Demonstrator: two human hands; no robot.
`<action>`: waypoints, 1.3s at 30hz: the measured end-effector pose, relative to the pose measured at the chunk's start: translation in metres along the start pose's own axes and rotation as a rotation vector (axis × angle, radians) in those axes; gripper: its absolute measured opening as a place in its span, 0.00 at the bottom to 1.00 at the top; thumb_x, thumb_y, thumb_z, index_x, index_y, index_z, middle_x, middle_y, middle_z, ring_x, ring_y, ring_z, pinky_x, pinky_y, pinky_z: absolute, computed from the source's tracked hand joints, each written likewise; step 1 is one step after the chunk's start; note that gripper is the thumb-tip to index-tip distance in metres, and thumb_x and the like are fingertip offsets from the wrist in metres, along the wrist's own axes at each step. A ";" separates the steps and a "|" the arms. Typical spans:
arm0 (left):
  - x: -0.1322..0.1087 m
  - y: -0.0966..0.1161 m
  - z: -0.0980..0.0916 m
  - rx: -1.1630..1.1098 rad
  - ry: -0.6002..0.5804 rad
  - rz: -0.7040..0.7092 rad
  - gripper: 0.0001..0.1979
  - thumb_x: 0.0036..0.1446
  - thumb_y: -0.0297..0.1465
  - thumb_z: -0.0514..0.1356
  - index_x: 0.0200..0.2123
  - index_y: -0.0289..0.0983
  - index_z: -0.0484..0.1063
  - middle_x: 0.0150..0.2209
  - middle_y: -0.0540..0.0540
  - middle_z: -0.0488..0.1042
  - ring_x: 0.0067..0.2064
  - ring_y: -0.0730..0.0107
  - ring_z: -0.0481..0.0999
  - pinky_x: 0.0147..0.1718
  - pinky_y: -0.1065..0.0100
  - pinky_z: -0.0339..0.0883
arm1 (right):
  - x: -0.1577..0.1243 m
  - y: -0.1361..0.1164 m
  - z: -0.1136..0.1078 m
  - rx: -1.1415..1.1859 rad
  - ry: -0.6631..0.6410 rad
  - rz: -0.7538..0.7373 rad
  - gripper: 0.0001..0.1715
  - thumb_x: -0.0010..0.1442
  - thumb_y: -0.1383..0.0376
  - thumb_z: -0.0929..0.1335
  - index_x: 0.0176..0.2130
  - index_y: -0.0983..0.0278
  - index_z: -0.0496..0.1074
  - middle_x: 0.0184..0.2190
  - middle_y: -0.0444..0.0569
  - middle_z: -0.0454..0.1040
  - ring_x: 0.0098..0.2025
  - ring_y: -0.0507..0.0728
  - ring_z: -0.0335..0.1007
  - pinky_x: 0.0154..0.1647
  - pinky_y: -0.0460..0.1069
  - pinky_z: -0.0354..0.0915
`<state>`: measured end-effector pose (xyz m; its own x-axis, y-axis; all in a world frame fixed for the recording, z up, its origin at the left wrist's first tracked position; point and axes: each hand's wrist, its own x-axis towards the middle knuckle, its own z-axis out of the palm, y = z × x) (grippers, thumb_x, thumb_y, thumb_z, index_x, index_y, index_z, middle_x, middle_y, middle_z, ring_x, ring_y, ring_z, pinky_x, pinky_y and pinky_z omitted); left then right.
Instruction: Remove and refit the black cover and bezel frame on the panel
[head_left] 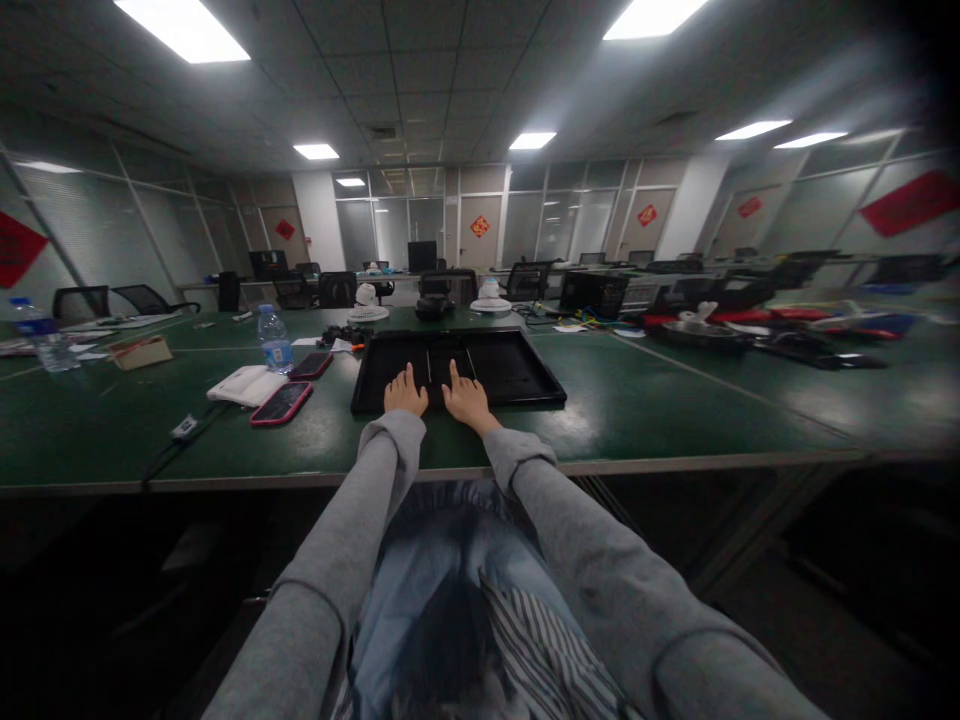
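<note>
A shallow black tray with a raised rim lies on the green table in front of me. My left hand rests over the tray's near edge, palm down, index finger stretched forward and thumb apart. To its right, my right hand reaches over the same edge, also palm down, with its index finger pointing forward. Neither hand visibly holds anything. Two thin light strips, like rods or dividers, stand inside the tray, one close to each hand. The undersides of both hands are hidden.
Left of the tray lie two phones, an open notebook and a water bottle. White fans stand behind the tray. Blurred tools and cables lie at the right. The table's front edge runs just before me.
</note>
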<state>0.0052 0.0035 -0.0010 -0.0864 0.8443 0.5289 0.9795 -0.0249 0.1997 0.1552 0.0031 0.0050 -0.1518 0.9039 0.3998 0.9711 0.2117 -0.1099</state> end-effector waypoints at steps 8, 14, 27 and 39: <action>0.000 0.000 0.004 0.020 0.007 0.011 0.36 0.64 0.37 0.50 0.72 0.30 0.48 0.62 0.33 0.68 0.62 0.52 0.65 0.65 0.49 0.50 | -0.001 -0.001 -0.001 -0.005 -0.014 0.010 0.41 0.73 0.56 0.52 0.74 0.68 0.29 0.58 0.60 0.70 0.60 0.60 0.63 0.64 0.56 0.49; 0.000 0.002 -0.001 0.031 -0.026 0.010 0.36 0.64 0.36 0.50 0.72 0.30 0.48 0.62 0.32 0.68 0.62 0.51 0.66 0.64 0.49 0.51 | 0.000 0.000 0.001 -0.006 -0.005 0.015 0.41 0.72 0.56 0.52 0.74 0.69 0.29 0.58 0.60 0.70 0.60 0.60 0.63 0.63 0.56 0.49; -0.003 0.005 -0.011 0.007 -0.061 -0.023 0.33 0.64 0.36 0.49 0.70 0.34 0.54 0.64 0.34 0.66 0.64 0.52 0.63 0.64 0.44 0.50 | -0.001 -0.002 -0.002 0.004 -0.009 0.015 0.40 0.72 0.57 0.52 0.74 0.69 0.34 0.59 0.62 0.69 0.61 0.61 0.62 0.63 0.57 0.50; -0.001 0.004 -0.008 -0.009 -0.048 -0.036 0.33 0.63 0.37 0.51 0.69 0.31 0.55 0.64 0.33 0.65 0.65 0.53 0.63 0.65 0.47 0.49 | -0.001 -0.001 0.000 0.004 0.018 0.016 0.38 0.72 0.57 0.52 0.74 0.69 0.42 0.58 0.61 0.69 0.59 0.61 0.63 0.63 0.57 0.51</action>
<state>0.0074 -0.0023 0.0061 -0.1125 0.8695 0.4809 0.9742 0.0012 0.2257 0.1542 0.0019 0.0045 -0.1327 0.9003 0.4145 0.9727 0.1986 -0.1201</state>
